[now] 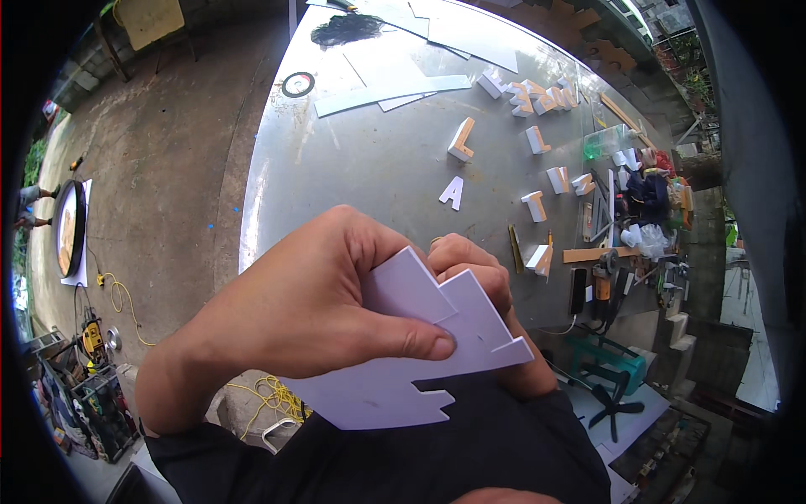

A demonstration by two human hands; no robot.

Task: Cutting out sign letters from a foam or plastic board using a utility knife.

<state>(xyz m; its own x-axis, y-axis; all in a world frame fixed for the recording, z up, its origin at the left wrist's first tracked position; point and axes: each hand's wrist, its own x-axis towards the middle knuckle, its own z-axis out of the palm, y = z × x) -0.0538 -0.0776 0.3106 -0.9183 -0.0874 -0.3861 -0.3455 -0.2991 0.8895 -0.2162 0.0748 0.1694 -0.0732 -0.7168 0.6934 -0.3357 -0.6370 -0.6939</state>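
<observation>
Sheet [495, 332]: one, white, thin, edges stepped and notched. Location: in the air before the dark shirt [395, 470], at the near side of the counter [361, 189]. A raised line crosses its upper part; whether that is a cut or an overlap, I cannot tell.

Left hand [332, 286]: grip narrow, holding the sheet; thumb laid on the upper face, other fingers mostly hidden.

Right hand [476, 259]: fingers curled at the sheet's far edge, partly behind it. Whether this grip holds the sheet, a tool or nothing, I cannot tell.

Letter [452, 196]: one, white, flat, on the counter beyond the hands.

Blocks [457, 146]: several, letter-shaped, white with tan, beyond and to the right.

Strip [395, 95]: one, long, pale, at the counter's far side.

Step, by my judgement: working the sheet by hand, off the counter.

Next move, by my judgement: calls for a steady left pinch and light right-hand pressure near that line, lest the narrow points bend.
</observation>
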